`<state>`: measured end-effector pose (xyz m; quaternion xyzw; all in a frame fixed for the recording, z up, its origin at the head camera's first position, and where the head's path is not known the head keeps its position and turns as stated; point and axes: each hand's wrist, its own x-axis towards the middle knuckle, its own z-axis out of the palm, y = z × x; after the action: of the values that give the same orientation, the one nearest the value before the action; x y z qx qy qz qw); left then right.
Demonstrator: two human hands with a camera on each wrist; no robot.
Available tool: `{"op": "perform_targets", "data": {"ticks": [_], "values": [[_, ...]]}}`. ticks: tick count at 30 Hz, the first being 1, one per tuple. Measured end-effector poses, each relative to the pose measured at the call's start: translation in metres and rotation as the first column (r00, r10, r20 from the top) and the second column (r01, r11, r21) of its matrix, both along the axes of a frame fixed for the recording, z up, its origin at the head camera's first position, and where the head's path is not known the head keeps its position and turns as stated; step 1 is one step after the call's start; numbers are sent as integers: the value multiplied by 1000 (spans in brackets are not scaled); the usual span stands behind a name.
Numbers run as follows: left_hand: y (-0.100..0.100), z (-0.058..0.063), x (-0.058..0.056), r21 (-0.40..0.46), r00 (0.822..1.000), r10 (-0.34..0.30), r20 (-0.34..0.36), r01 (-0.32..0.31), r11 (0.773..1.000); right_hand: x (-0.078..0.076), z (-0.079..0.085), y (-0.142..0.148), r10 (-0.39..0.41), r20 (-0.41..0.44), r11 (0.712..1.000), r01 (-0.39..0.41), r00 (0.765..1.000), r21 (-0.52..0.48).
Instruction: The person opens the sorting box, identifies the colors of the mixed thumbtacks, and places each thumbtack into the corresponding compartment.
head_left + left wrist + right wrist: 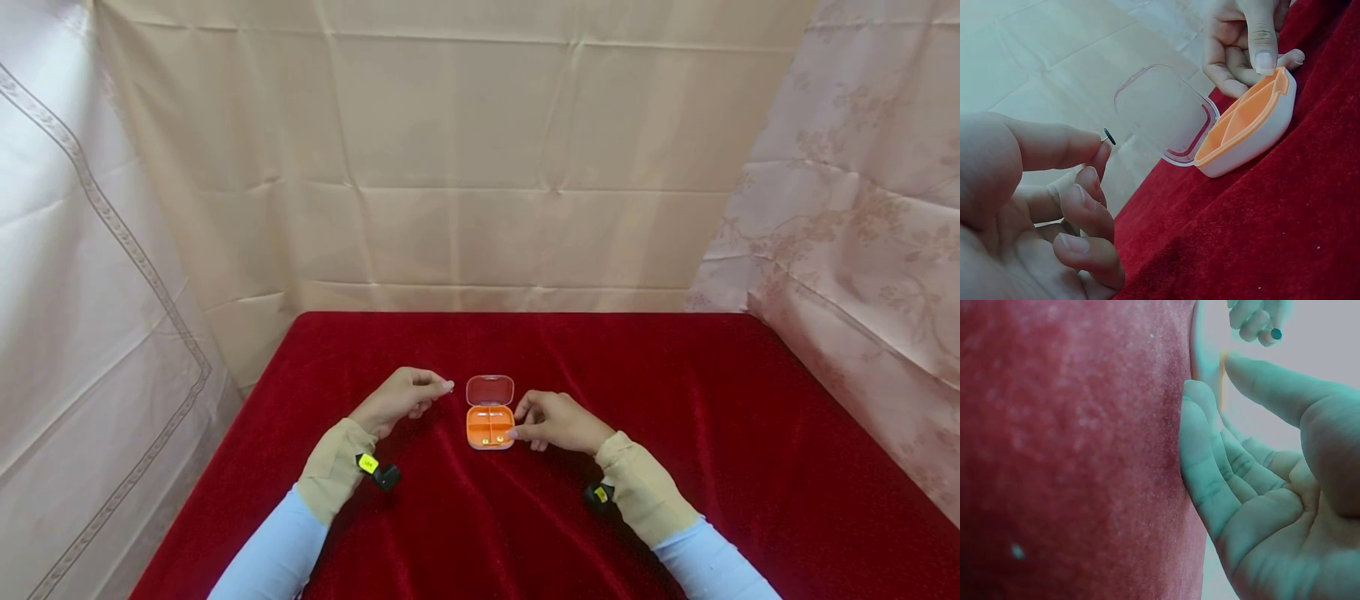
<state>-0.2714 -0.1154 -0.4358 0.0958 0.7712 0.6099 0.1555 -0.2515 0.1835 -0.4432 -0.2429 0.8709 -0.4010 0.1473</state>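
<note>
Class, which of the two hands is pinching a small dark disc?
The left hand: it pinches the small dark disc clear of the orange-lined case, whereas the right hand touches the case's edge.

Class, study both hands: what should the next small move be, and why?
Probably, the left hand should carry its pinched pin-like piece over the orange box: the lid stands open, the right hand holds the edge, and small pieces lie inside.
</note>
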Motion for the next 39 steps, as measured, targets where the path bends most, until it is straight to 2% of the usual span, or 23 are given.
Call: {"op": "perform_targets", "data": {"ticks": [19, 32, 39], "values": [[3, -1, 2, -16, 1000, -17, -13, 17, 1000, 0, 1, 2, 68, -36, 997, -67, 997, 34], [7, -5, 1, -38, 999, -28, -17, 28, 999, 1, 0, 1, 68, -47, 997, -67, 997, 30], [11, -4, 4, -52, 999, -39, -15, 39, 998, 1, 0, 1, 68, -52, 997, -66, 996, 36]]}}
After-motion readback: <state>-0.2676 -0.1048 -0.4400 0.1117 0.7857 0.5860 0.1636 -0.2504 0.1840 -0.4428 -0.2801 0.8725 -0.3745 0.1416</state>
